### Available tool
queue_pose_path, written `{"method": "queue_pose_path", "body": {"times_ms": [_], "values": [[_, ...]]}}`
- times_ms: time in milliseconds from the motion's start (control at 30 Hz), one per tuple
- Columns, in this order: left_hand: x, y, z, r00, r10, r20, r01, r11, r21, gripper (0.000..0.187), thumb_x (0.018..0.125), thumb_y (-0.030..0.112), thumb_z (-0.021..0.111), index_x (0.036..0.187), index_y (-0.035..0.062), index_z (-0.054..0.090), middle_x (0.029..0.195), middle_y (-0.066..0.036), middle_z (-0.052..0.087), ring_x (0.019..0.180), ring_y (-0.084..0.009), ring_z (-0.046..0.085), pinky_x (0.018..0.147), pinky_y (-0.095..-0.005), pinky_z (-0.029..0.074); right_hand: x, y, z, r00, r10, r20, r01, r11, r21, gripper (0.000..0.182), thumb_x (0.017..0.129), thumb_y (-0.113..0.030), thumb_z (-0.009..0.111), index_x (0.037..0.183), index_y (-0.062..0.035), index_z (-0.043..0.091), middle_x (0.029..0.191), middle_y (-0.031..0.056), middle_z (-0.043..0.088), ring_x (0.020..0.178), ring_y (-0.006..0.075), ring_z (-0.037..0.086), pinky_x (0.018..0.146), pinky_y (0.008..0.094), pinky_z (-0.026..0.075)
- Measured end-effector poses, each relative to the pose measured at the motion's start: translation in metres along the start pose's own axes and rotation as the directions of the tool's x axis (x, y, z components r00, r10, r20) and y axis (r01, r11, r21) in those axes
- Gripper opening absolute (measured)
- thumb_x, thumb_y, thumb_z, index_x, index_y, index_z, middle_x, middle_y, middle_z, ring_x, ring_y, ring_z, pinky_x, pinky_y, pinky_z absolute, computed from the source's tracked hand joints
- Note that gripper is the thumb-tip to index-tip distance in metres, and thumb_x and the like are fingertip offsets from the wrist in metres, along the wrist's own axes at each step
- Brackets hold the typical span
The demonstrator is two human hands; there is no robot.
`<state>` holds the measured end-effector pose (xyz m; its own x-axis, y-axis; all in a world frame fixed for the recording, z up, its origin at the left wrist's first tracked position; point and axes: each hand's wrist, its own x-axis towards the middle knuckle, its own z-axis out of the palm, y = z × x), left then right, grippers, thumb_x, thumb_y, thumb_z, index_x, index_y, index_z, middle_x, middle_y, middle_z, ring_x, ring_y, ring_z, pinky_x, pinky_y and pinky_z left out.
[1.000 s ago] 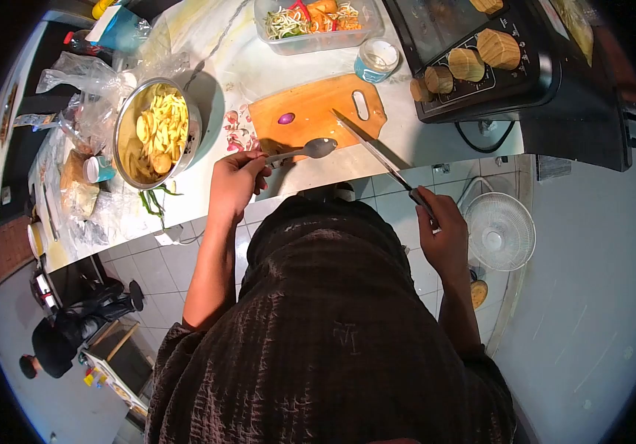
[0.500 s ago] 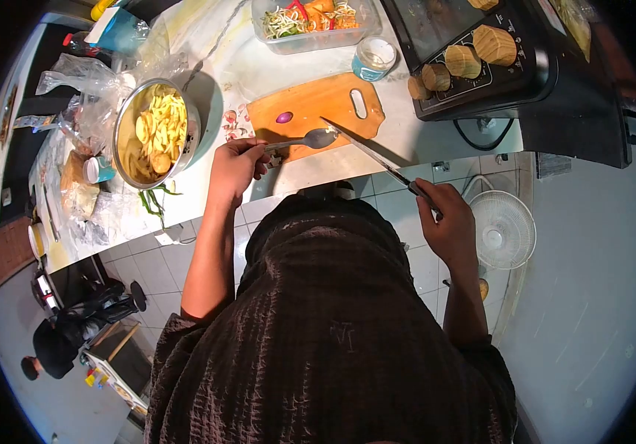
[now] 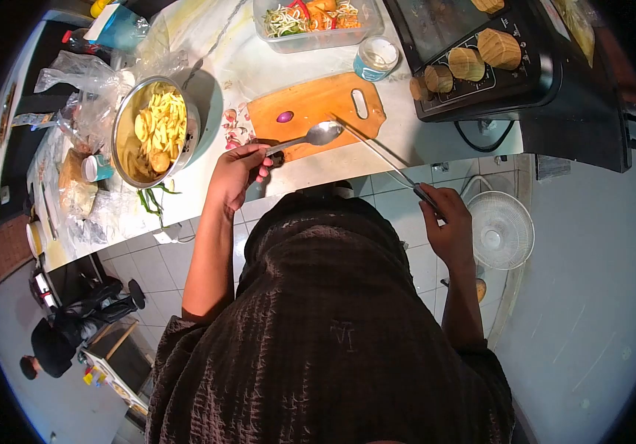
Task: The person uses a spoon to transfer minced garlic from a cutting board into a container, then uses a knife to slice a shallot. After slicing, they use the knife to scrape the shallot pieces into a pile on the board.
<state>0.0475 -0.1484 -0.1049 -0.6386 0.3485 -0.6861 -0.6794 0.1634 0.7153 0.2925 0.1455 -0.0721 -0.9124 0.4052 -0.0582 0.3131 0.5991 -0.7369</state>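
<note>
My left hand [image 3: 240,174] is closed around the handle of a metal spoon [image 3: 324,133], held over the orange cutting board [image 3: 307,103]. In my right hand [image 3: 447,222] is a long knife [image 3: 383,156], gripped by its dark handle. Its blade slants up and left across the board's front edge, its tip close beside the spoon's bowl. A small purple shallot [image 3: 285,117] lies on the board, behind the spoon. Reddish peelings [image 3: 236,127] are scattered along the board's left side.
Left stands a metal pot [image 3: 116,148] of yellow cut pieces, with green chillies [image 3: 156,201] in front and plastic bags [image 3: 92,85] behind. A clear food container [image 3: 310,43], a blue-labelled tub [image 3: 376,59] and a black oven [image 3: 473,96] line the back. Another person [image 3: 59,340] is at lower left.
The spoon's bowl has shifted slightly right and now shines; the pale bits seen by it before no longer show there. The knife tip has moved a little to the right.
</note>
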Motion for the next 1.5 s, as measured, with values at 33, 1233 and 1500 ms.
{"method": "queue_pose_path", "body": {"times_ms": [33, 1233, 1500], "values": [[-0.001, 0.002, 0.001, 1.000, 0.003, -0.006, -0.003, 1.000, -0.029, 0.022, 0.096, 0.008, 0.060, 0.114, -0.0039, 0.064, 0.084, -0.004, 0.066, 0.066, -0.0101, 0.056, 0.060, -0.0219, 0.043, 0.000, -0.001, 0.000, 1.000, 0.001, -0.001, -0.001, 1.000, -0.001, 0.030, 0.091, -0.008, 0.067, 0.120, -0.0135, 0.069, 0.099, 0.0083, 0.065, 0.077, 0.0204, 0.066, 0.063, 0.0331, 0.052], [0.020, 0.132, 0.128, 0.566, 0.792, 0.231, -0.621, 0.225, 0.750, 0.022, 0.086, 0.013, 0.058, 0.098, 0.0024, 0.073, 0.079, -0.022, 0.069, 0.076, -0.0386, 0.068, 0.074, -0.0434, 0.054, 0.020, -0.037, 0.005, 0.909, -0.024, -0.417, 0.034, 0.999, 0.018, 0.027, 0.091, -0.006, 0.067, 0.117, -0.0034, 0.069, 0.079, 0.0150, 0.068, 0.063, 0.0205, 0.065, 0.056, 0.0328, 0.050], [0.010, 0.135, 0.128, 0.460, 0.835, 0.301, -0.597, 0.040, 0.801, 0.015, 0.085, 0.009, 0.058, 0.091, 0.0010, 0.070, 0.080, -0.022, 0.068, 0.076, -0.0399, 0.067, 0.072, -0.0466, 0.054, 0.027, -0.045, 0.002, 0.894, -0.053, -0.446, 0.051, 0.999, -0.016, 0.025, 0.090, -0.005, 0.067, 0.114, -0.0024, 0.070, 0.079, 0.0170, 0.068, 0.065, 0.0251, 0.067, 0.059, 0.0345, 0.052]]}}
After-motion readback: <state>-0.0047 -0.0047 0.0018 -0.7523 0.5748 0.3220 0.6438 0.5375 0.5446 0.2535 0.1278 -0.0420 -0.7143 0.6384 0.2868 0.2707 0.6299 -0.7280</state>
